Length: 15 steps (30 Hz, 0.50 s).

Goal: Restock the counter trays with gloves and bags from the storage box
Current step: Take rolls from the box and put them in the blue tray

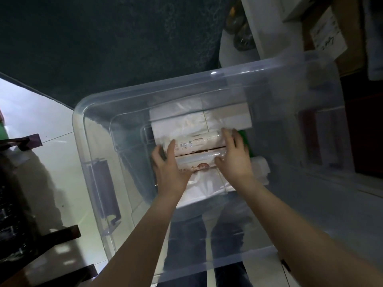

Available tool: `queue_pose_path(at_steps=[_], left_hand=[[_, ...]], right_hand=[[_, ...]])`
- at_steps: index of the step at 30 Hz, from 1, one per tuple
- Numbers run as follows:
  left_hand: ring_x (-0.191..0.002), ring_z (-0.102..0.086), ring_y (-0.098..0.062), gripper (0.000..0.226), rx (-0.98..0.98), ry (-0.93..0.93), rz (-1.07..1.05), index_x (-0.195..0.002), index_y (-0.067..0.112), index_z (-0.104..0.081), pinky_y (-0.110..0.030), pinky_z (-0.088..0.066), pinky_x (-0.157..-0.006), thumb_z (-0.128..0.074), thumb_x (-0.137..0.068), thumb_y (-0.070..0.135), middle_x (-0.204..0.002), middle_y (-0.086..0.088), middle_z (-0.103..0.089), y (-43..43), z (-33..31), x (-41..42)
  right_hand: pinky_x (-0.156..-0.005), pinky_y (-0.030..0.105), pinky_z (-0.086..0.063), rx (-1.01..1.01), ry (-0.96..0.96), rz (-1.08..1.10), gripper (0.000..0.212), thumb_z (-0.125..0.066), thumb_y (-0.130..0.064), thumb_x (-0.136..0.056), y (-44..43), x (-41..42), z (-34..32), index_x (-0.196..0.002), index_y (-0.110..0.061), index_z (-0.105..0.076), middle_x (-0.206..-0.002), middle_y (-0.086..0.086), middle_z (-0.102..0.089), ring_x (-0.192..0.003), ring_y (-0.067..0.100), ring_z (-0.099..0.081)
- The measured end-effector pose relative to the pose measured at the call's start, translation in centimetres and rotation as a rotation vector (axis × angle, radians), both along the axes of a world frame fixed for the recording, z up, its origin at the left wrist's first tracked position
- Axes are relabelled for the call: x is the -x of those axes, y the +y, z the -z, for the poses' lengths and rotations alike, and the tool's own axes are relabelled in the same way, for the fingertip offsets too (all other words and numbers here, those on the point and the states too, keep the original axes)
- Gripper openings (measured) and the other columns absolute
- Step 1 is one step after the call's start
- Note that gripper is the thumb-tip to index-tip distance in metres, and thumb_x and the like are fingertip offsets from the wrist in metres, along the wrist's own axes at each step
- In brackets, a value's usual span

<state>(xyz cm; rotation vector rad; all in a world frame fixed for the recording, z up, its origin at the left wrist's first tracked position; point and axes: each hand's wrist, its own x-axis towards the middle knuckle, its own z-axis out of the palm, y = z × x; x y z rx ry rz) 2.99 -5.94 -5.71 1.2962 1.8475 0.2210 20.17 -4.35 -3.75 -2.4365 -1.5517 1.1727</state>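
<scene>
Clear plastic storage box (207,83): open-topped, with both forearms reaching in; the stock lies directly under the fingers.
Film-wrapped rolls (199,141): two, lying side by side between the two sets of fingers. I cannot tell whether they hold gloves or bags.
Left hand (167,164): fingers spread wide and fairly straight, forefinger lying on the left end of the farther roll, nothing clasped.
Right hand (235,154): fingers laid straight over the right ends, thumb touching the nearer roll, not curled round it as far as shows.
Doing it well: probably best to close both sets of fingers on the roll ends together, thumbs underneath, and lift level, since the film looks slippery.
White folded packs (182,119): beyond the fingertips and under the palms, beneath the rolls.
Green item (244,137): just beside the right fingers, mostly hidden.
Hard to make out: right fingertips blurred, label print too small, counter trays out of view.
</scene>
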Motion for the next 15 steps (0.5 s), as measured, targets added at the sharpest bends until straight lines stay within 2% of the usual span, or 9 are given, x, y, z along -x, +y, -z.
queue_pose_path(at_steps=[2,4,7,11,15], left_hand=[[-0.137,-0.024,-0.029,0.103,0.025,0.050,0.124,-0.148,0.029,-0.023,-0.024,-0.022,-0.103,-0.082,-0.067,0.008,-0.151,-0.006,-0.001,0.5,0.3,0.0],[-0.134,-0.027,-0.033,0.107,0.056,0.091,0.208,-0.148,0.030,-0.019,-0.028,-0.029,-0.105,-0.084,-0.065,0.011,-0.150,-0.009,0.000,1.1,0.5,0.1],[-0.124,-0.039,-0.037,0.108,0.062,0.130,0.290,-0.147,0.031,-0.020,-0.039,-0.041,-0.102,-0.086,-0.062,0.019,-0.150,-0.008,-0.003,1.7,0.5,0.5],[-0.119,-0.050,-0.031,0.116,0.090,0.109,0.326,-0.148,0.036,-0.014,-0.040,-0.051,-0.093,-0.088,-0.060,0.022,-0.154,0.000,0.001,1.6,0.4,1.1],[-0.118,-0.052,-0.030,0.136,0.073,0.129,0.342,-0.145,0.048,0.009,-0.045,-0.053,-0.091,-0.091,-0.056,0.024,-0.155,0.002,-0.002,1.4,-0.1,1.3]], right_hand=[[-0.116,0.056,-0.021,-0.018,-0.121,-0.292,0.083,-0.066,-0.020,-0.081,0.5,-0.3,0.1,-0.147,-0.034,-0.018,-0.160,0.000,-0.007,-0.145,0.031,-0.011],[-0.119,0.056,-0.008,-0.022,-0.133,-0.507,0.080,-0.066,-0.029,-0.081,1.7,-0.2,0.4,-0.147,-0.031,-0.020,-0.159,0.001,-0.012,-0.147,0.028,-0.005],[-0.119,0.053,0.000,0.028,-0.162,-0.668,0.076,-0.060,-0.042,-0.082,3.5,0.2,0.7,-0.147,-0.028,-0.022,-0.144,0.007,-0.031,-0.141,0.028,-0.018],[-0.116,0.050,-0.019,0.096,-0.165,-0.662,0.060,-0.061,-0.047,-0.083,5.0,0.5,0.6,-0.136,-0.028,-0.041,-0.124,0.008,-0.036,-0.121,0.028,-0.036],[-0.108,0.047,-0.029,0.144,-0.138,-0.645,0.048,-0.061,-0.034,-0.086,5.2,0.3,0.2,-0.130,-0.027,-0.043,-0.135,0.004,-0.045,-0.125,0.027,-0.040]])
